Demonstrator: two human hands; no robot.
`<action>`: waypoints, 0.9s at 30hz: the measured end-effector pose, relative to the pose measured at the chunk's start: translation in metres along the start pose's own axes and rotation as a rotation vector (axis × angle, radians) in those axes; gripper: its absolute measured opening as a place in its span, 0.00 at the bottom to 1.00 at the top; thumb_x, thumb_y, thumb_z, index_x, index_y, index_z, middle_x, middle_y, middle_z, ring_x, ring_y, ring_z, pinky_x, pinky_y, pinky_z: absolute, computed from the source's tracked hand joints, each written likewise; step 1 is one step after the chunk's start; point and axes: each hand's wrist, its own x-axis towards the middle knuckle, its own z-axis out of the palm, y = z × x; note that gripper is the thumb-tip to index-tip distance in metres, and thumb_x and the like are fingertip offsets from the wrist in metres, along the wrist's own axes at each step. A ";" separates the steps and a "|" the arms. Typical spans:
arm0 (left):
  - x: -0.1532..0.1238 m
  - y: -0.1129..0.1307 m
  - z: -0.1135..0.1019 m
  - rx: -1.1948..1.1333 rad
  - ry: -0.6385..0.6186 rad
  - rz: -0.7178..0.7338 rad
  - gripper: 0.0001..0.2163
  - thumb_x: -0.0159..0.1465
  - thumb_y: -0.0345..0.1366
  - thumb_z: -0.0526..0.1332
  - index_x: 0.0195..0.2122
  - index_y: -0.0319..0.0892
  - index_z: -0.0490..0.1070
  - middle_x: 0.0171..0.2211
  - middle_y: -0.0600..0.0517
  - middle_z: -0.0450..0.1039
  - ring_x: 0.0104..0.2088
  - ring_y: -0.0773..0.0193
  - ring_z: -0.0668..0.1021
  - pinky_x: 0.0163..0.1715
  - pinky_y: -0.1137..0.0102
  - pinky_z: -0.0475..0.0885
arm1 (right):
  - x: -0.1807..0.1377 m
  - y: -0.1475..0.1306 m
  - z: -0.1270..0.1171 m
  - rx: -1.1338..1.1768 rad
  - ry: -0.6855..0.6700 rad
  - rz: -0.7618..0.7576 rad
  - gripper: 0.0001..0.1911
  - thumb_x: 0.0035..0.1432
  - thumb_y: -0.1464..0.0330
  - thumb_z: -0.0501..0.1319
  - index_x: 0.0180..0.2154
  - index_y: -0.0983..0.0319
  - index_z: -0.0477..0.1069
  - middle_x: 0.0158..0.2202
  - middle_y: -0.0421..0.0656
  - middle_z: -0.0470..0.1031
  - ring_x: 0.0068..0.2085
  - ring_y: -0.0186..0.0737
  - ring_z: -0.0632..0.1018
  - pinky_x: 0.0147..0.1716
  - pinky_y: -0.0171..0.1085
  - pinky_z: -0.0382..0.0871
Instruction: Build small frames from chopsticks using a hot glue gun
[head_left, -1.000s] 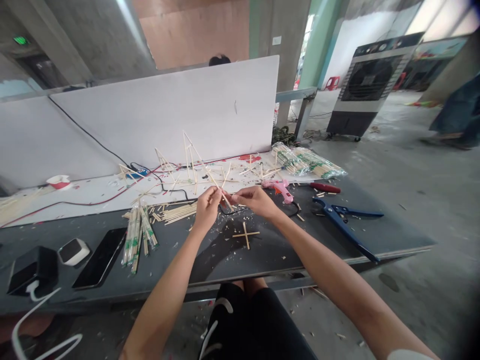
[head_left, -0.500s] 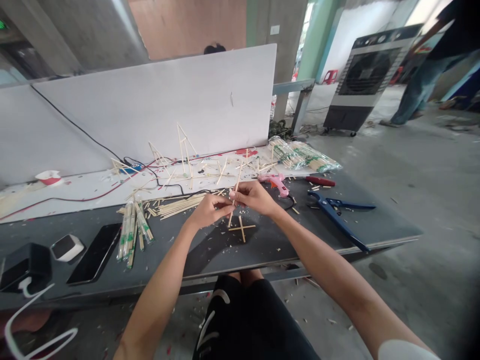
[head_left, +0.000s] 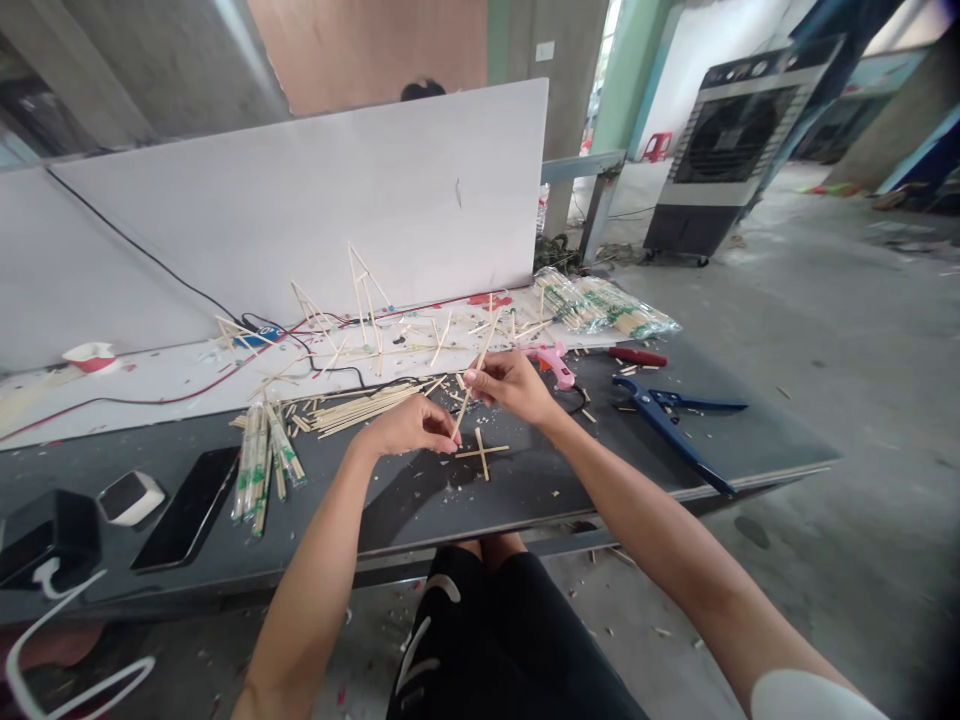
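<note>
A thin wooden chopstick (head_left: 464, 405) slants up and away between my hands. My right hand (head_left: 514, 387) pinches it around the middle, and the fingertips of my left hand (head_left: 411, 425) close on its lower end. Just below on the dark tabletop lies a small cross of two sticks (head_left: 482, 453). Loose sticks (head_left: 367, 410) are piled beyond my left hand. Behind my right hand is a pink glue gun (head_left: 556, 364), partly covered by the hand.
Wrapped chopsticks (head_left: 259, 465), a phone (head_left: 187, 508) and a black box (head_left: 49, 540) lie left. Blue cutters (head_left: 671, 430) and a red-handled tool (head_left: 637, 356) lie right. Stick frames (head_left: 364, 300) stand behind, near plastic packs (head_left: 600, 303). An air cooler (head_left: 724, 150) stands beyond the table.
My left hand has slid down to the lower end of the chopstick, and the hands are farther apart. The person by the air cooler has moved and is now mostly behind it.
</note>
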 end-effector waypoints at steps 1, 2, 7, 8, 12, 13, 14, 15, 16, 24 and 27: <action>-0.001 -0.002 -0.002 0.032 -0.014 -0.005 0.05 0.58 0.39 0.69 0.32 0.45 0.82 0.28 0.50 0.81 0.28 0.61 0.81 0.29 0.71 0.72 | 0.000 0.000 0.000 0.008 0.014 -0.005 0.22 0.59 0.50 0.65 0.27 0.62 0.71 0.22 0.39 0.71 0.21 0.30 0.68 0.21 0.33 0.60; -0.002 -0.003 -0.004 0.057 -0.023 -0.013 0.05 0.58 0.39 0.69 0.32 0.45 0.82 0.28 0.50 0.82 0.28 0.61 0.81 0.28 0.71 0.72 | 0.000 -0.001 -0.001 0.012 0.018 -0.004 0.22 0.59 0.50 0.65 0.27 0.62 0.71 0.22 0.39 0.71 0.21 0.30 0.69 0.21 0.33 0.60; -0.003 -0.002 -0.005 -0.050 0.109 0.035 0.11 0.59 0.41 0.69 0.42 0.47 0.82 0.37 0.48 0.83 0.36 0.58 0.83 0.36 0.67 0.77 | -0.002 -0.002 0.003 -0.021 -0.085 0.044 0.21 0.58 0.51 0.66 0.27 0.62 0.73 0.22 0.40 0.73 0.21 0.30 0.68 0.21 0.33 0.60; -0.001 0.000 -0.002 -0.088 0.133 0.048 0.11 0.59 0.42 0.69 0.42 0.46 0.82 0.38 0.48 0.83 0.37 0.58 0.83 0.37 0.66 0.77 | -0.002 -0.001 0.004 -0.024 -0.096 0.045 0.20 0.58 0.52 0.66 0.27 0.62 0.73 0.22 0.39 0.72 0.21 0.29 0.68 0.22 0.33 0.60; 0.005 0.007 0.009 -0.134 0.180 0.080 0.09 0.59 0.43 0.70 0.36 0.45 0.82 0.33 0.48 0.82 0.31 0.59 0.82 0.34 0.66 0.77 | -0.002 0.001 0.005 -0.043 -0.115 0.041 0.20 0.59 0.52 0.65 0.27 0.62 0.74 0.20 0.38 0.70 0.21 0.30 0.67 0.22 0.33 0.59; 0.006 0.008 0.011 -0.125 0.189 0.094 0.09 0.59 0.43 0.69 0.34 0.45 0.82 0.31 0.49 0.82 0.30 0.60 0.81 0.33 0.67 0.76 | -0.002 0.001 0.003 -0.054 -0.124 0.040 0.20 0.58 0.52 0.66 0.28 0.63 0.75 0.21 0.38 0.70 0.22 0.30 0.67 0.22 0.33 0.59; 0.006 0.009 0.012 -0.112 0.197 0.105 0.09 0.60 0.44 0.69 0.33 0.44 0.82 0.28 0.49 0.81 0.29 0.61 0.81 0.32 0.68 0.75 | -0.002 -0.001 0.000 -0.069 -0.125 0.042 0.20 0.58 0.52 0.66 0.29 0.63 0.76 0.22 0.39 0.72 0.22 0.30 0.68 0.23 0.33 0.60; 0.006 0.010 0.012 -0.097 0.205 0.110 0.09 0.60 0.44 0.68 0.32 0.44 0.82 0.27 0.50 0.80 0.28 0.62 0.80 0.31 0.69 0.75 | -0.002 -0.003 -0.005 -0.090 -0.106 0.046 0.21 0.58 0.51 0.65 0.30 0.63 0.77 0.24 0.41 0.74 0.23 0.31 0.70 0.23 0.33 0.62; 0.006 0.010 0.011 -0.081 0.210 0.110 0.09 0.61 0.44 0.68 0.32 0.44 0.82 0.26 0.50 0.80 0.28 0.62 0.80 0.30 0.69 0.74 | -0.004 -0.006 -0.011 -0.121 -0.061 0.054 0.21 0.59 0.50 0.64 0.32 0.63 0.77 0.26 0.42 0.76 0.24 0.32 0.71 0.24 0.34 0.63; 0.006 0.005 0.006 -0.016 0.235 0.111 0.09 0.59 0.44 0.68 0.32 0.45 0.83 0.28 0.49 0.81 0.29 0.60 0.81 0.30 0.68 0.74 | -0.025 -0.007 -0.073 -1.008 0.456 0.310 0.18 0.64 0.58 0.58 0.33 0.64 0.80 0.30 0.51 0.80 0.33 0.47 0.79 0.36 0.41 0.67; 0.006 0.004 0.006 -0.036 0.257 0.115 0.08 0.59 0.43 0.68 0.32 0.45 0.83 0.29 0.48 0.82 0.28 0.61 0.80 0.29 0.68 0.75 | -0.030 0.001 -0.084 -1.237 0.362 0.545 0.20 0.63 0.57 0.59 0.35 0.66 0.80 0.34 0.57 0.81 0.38 0.53 0.80 0.38 0.41 0.66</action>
